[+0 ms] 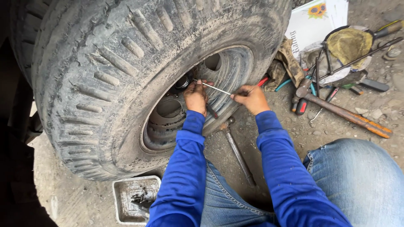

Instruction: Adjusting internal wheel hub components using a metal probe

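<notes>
Down low beside a big muddy tyre (pixel 105 84), a person in blue sleeves and jeans works at the wheel rim (pixel 227 80) with both hands. The left hand (pixel 196 96) is pressed against the rim near the hub openings, its fingers curled shut around one end of a thin pale rod (pixel 216 88). The right hand (pixel 251 99) sits just to the right of it, close to the rim's edge, with its fingers pinched closed on the other end of the same rod. The rod runs between the two hands, sloping slightly down toward the right, and lies across the face of the rim. Below the hands a long metal bar (pixel 237 153) lies on the dirt ground, reaching from the bottom of the rim toward the person's legs. Near the bottom of the view, just under the tyre, stands a small square grey tray (pixel 120 201) with dark, greasy bits in it. Far to the right, well apart from the hands, tools are scattered on the ground: a hammer (pixel 336 110) with a rusty orange handle, pliers with red grips (pixel 301 105), and some dirty rags (pixel 349 42) beside a white sheet with a sunflower picture (pixel 313 21).
</notes>
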